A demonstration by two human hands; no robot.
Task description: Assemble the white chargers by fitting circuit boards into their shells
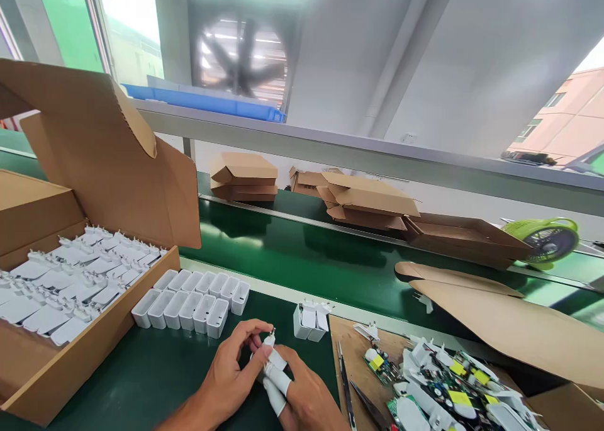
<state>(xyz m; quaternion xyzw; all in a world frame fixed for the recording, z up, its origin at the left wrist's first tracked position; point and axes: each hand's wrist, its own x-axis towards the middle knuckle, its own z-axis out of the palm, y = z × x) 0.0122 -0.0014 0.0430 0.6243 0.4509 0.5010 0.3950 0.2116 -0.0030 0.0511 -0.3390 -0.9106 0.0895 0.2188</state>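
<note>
My left hand and my right hand meet low in the middle of the view. Between them they grip a small white plastic plug part with a metal tip at its top. White coverings wrap some fingers of my right hand. Part of the plug part is hidden behind the fingers. Beyond my left hand stand two rows of open white plastic cases. Past my right hand, a pair of white cases has white plug pieces on top.
A cardboard box of white plug pieces stands left. Tweezers and dark-jawed pliers lie on a brown board, beside piled circuit boards. Folded cartons and a green fan sit behind the green conveyor belt.
</note>
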